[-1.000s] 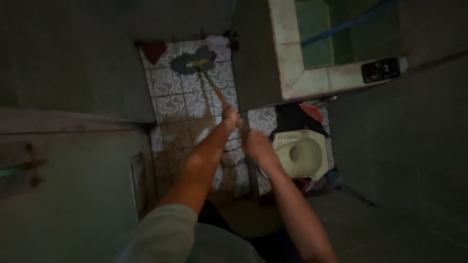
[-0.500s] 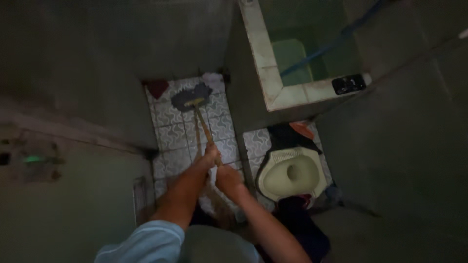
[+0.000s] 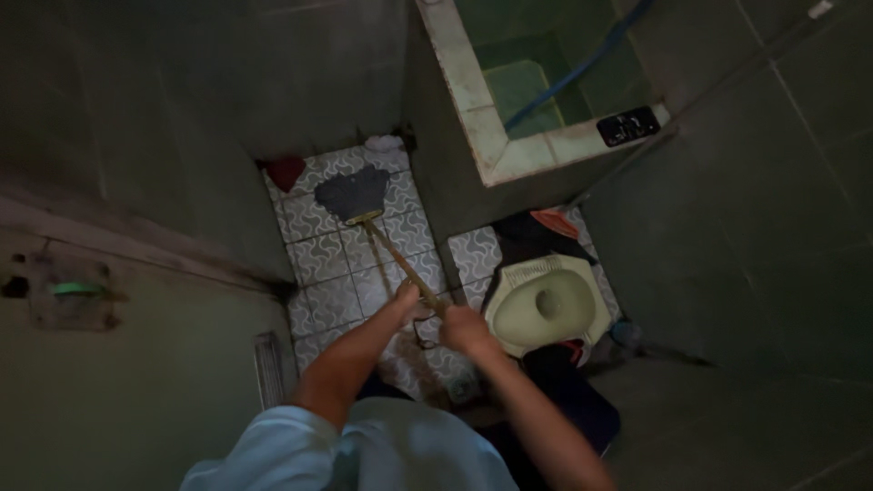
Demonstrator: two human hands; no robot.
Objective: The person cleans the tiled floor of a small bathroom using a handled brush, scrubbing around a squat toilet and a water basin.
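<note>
Both of my hands grip the wooden handle of a broom. My left hand holds it higher up the shaft, and my right hand holds the near end. The dark fan-shaped broom head rests on the patterned floor tiles at the far end of the narrow bathroom floor. A pale squat toilet lies just to the right of my right hand.
A tiled water basin with a blue hose stands at the upper right, a dark object on its rim. A red item and a white item lie by the far wall. Dark walls close in left and right.
The broom head has slid a little nearer and to the right across the tiles. My hands have drawn back along with the handle, and the view has shifted.
</note>
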